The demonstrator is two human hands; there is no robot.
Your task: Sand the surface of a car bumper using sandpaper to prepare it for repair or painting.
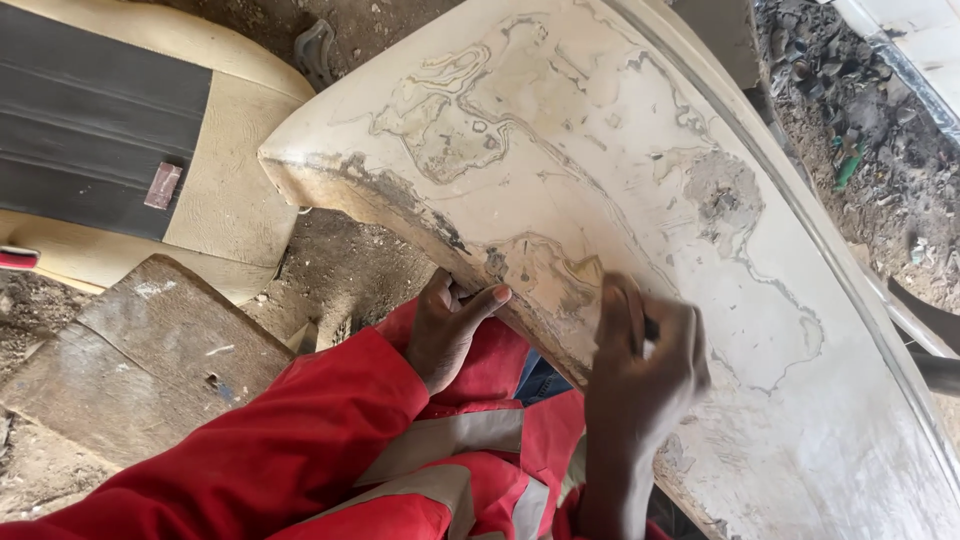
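Note:
A large cream-coloured curved car body panel point(640, 170), its paint sanded through in patches with filler showing, lies across my lap. My left hand point(448, 325) grips the panel's lower edge from below, thumb on top. My right hand point(640, 375) presses flat on the panel surface near that edge, fingers closed over a small dark piece, probably sandpaper, mostly hidden under the palm. Both arms wear red sleeves with grey reflective bands.
A beige and black car seat point(120, 150) lies at the upper left on dirt ground. A worn wooden board point(140, 360) sits at the left beside my knee. Dark rubble and debris point(870, 130) lie at the upper right.

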